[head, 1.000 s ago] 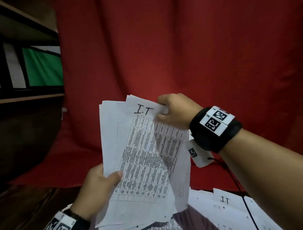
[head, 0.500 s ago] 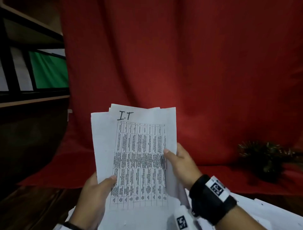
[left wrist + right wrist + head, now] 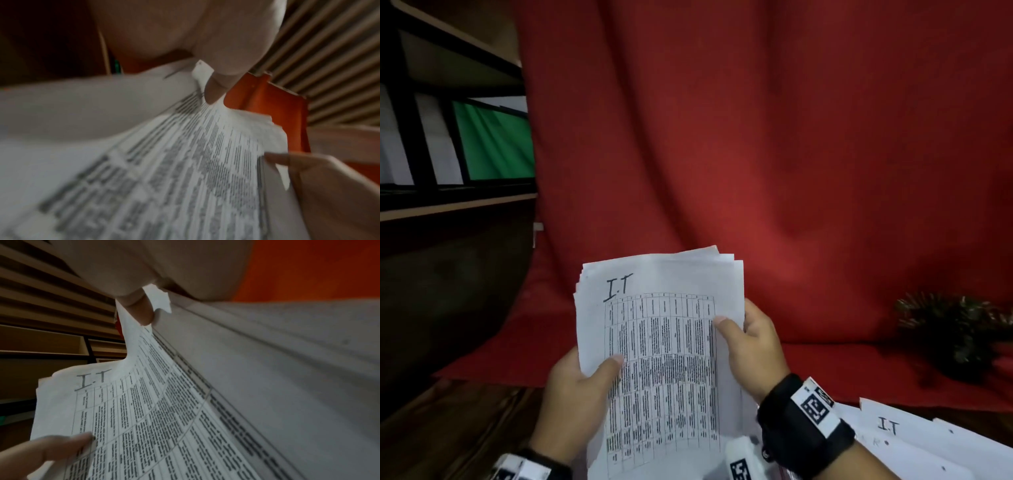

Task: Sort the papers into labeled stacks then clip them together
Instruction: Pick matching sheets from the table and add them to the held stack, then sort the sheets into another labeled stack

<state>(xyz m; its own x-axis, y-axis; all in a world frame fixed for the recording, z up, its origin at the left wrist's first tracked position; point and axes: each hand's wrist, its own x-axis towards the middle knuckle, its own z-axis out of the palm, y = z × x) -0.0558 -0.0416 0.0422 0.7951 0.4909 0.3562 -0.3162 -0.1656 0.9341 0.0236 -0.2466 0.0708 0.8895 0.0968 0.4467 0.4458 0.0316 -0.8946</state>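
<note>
Red cloth backdrop (image 3: pixel 774 154) beyond two hands: left hand (image 3: pixel 582 397) and right hand (image 3: pixel 753 346) each pinching one paper stack (image 3: pixel 661 359) between them.

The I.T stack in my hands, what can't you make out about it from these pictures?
- Stack, head view: table print too small to read; left wrist view blurs it.
- Sheets behind the top one: covered, count unclear.
- Bottom edge: cut off by the frame.
- Fingers of left hand and right hand: behind the stack.
- Any clip: none visible.
</note>
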